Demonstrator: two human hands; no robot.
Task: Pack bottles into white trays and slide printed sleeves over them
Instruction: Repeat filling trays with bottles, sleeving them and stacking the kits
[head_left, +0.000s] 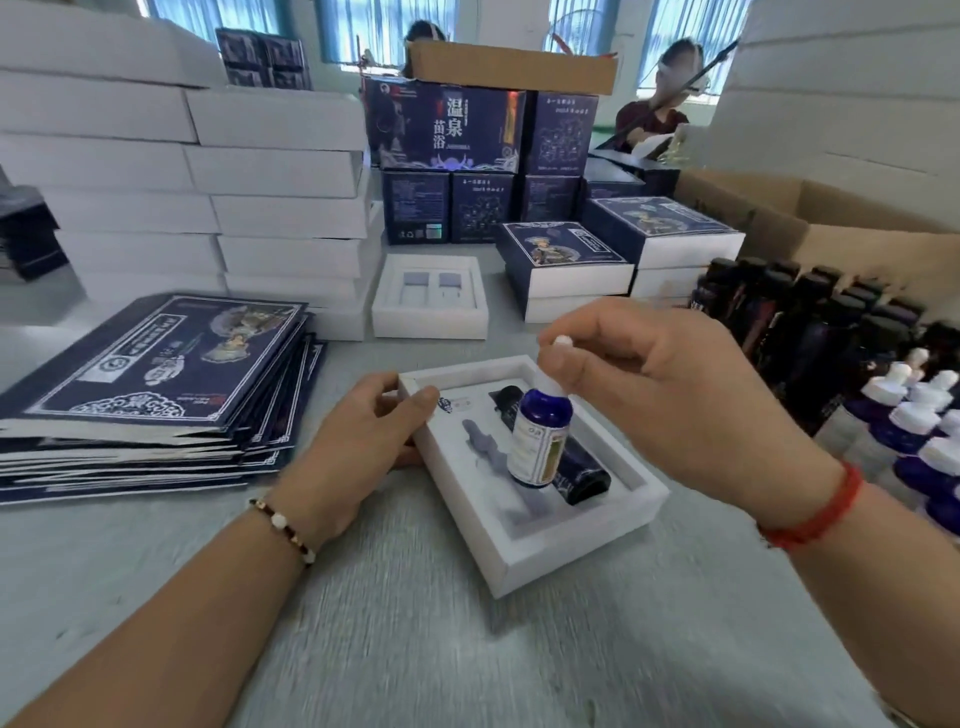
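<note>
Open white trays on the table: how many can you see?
2. One tray sits in front, steadied by the left hand, with a dark bottle lying inside. A second tray sits behind it. Closed white boxes may hide more.

cardboard box (810, 228), two seated people (660, 104)

A cobalt-blue bottle (540, 436) with a white cap is hanging over a white tray (571, 540), left of which navy sleeves (150, 374) are showing white ornamental printing.
</note>
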